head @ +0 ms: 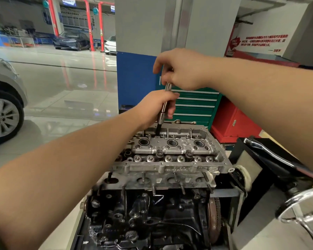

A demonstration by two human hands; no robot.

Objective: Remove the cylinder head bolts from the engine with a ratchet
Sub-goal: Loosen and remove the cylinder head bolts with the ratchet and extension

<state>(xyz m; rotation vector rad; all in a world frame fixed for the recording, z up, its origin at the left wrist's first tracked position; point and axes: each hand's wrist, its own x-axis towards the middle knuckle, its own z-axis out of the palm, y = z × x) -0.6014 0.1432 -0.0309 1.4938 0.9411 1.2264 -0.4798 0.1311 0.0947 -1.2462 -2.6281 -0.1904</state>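
The engine stands on a stand, its silver cylinder head (170,168) on top of the dark block (148,213). A long metal extension bar (162,112) with a black socket end stands upright in a bolt hole at the head's far left. My left hand (157,107) grips the bar's middle. My right hand (182,69) holds the top of the tool above it; the ratchet itself is hidden inside that fist. Two bolt heads (159,153) show in the head's middle row.
A green drawer cabinet (193,105) and a red cabinet (233,120) stand behind the engine. The stand's black frame (251,159) and a chrome handwheel (304,208) are at the right. A grey car (4,109) is parked at the left on a glossy floor.
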